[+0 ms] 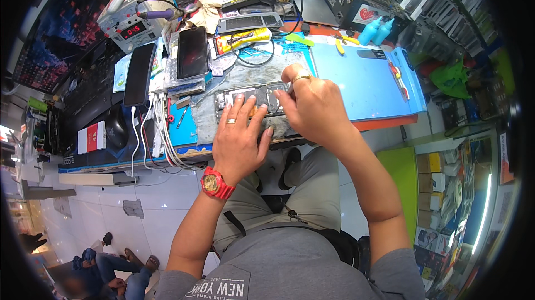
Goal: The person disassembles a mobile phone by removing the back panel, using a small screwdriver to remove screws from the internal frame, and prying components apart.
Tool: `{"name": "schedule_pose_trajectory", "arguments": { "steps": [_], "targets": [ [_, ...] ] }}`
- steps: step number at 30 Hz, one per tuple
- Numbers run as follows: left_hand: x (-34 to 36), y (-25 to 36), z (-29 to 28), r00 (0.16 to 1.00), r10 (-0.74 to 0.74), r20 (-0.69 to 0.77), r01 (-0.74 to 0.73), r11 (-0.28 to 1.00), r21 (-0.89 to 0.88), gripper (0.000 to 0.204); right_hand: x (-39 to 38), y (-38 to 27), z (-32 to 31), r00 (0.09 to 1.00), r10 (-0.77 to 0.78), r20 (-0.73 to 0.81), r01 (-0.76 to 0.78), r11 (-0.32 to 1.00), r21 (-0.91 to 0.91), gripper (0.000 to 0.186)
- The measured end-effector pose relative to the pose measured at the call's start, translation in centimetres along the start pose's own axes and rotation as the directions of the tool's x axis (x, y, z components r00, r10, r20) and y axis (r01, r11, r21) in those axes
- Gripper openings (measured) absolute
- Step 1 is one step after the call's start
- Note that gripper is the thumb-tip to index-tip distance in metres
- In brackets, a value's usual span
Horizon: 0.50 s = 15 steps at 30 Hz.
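Observation:
An opened phone (248, 99) with its inner parts exposed lies on a worn grey mat (206, 121). My left hand (239, 144), wearing a ring, rests its outstretched fingers on the phone's left and middle part. My right hand (312, 105) is closed in a pinch over the phone's right end, around a small thin item that I cannot make out, partly hidden by the fingers. A red watch (217, 183) circles my left wrist. Small loose parts (181, 113) lie left of the mat.
Two phones (139, 74) (192, 52), white cables, a power supply (131, 31) and a soldering iron (159, 14) crowd the left and back. At right lie a blue mat (351, 88), cutters (340, 46) and bottles (369, 32). A monitor (53, 38) stands far left; another person (117, 269) sits lower left.

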State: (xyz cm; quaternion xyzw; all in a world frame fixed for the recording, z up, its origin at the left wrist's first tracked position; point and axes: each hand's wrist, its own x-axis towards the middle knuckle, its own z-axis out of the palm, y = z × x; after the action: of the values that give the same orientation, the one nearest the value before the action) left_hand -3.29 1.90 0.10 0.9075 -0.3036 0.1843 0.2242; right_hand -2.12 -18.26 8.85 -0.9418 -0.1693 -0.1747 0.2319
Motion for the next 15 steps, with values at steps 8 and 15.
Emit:
{"name": "schedule_pose_trajectory", "arguments": {
  "steps": [8,15],
  "targets": [
    [0.0,-0.1,0.1,1.0,0.001,-0.01,-0.001,1.0,-0.003,0.048,0.1,0.4,0.8,0.993,-0.046,-0.105,0.062,0.986,0.156,0.027],
    [-0.2,-0.2,0.2,1.0,0.003,-0.011,-0.004,1.0,-0.002,0.049,0.0,0.6,0.8,0.991,-0.014,-0.133,0.043,0.974,0.222,0.03]
  ]
}}
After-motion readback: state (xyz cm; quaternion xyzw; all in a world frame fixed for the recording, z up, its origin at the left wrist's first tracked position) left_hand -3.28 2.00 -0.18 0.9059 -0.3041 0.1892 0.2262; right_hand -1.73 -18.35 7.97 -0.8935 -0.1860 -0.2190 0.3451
